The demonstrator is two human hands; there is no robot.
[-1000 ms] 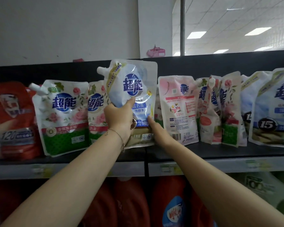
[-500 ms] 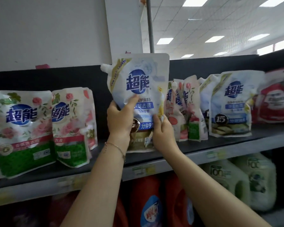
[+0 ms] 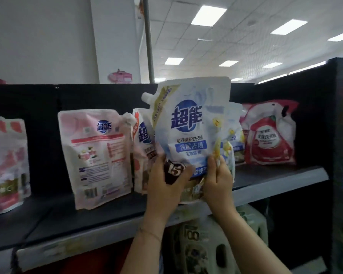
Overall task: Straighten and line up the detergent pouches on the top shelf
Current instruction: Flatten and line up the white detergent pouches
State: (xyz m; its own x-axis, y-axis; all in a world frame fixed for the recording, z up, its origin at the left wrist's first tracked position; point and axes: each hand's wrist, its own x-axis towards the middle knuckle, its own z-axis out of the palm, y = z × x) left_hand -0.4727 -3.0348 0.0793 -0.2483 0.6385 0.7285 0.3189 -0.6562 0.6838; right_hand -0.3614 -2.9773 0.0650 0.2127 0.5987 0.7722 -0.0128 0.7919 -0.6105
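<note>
You are holding a soft, floppy blue-and-white plastic detergent pouch (image 3: 188,135) upright above the black top shelf (image 3: 275,180), left hand (image 3: 164,186) and right hand (image 3: 218,180) both clamping its heavier-looking bottom corners.

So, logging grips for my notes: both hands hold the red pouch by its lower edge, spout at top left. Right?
Not quite. In the head view the left hand and right hand hold the blue-and-white detergent pouch; the red pouch stands untouched on the shelf. The rest holds.
</note>
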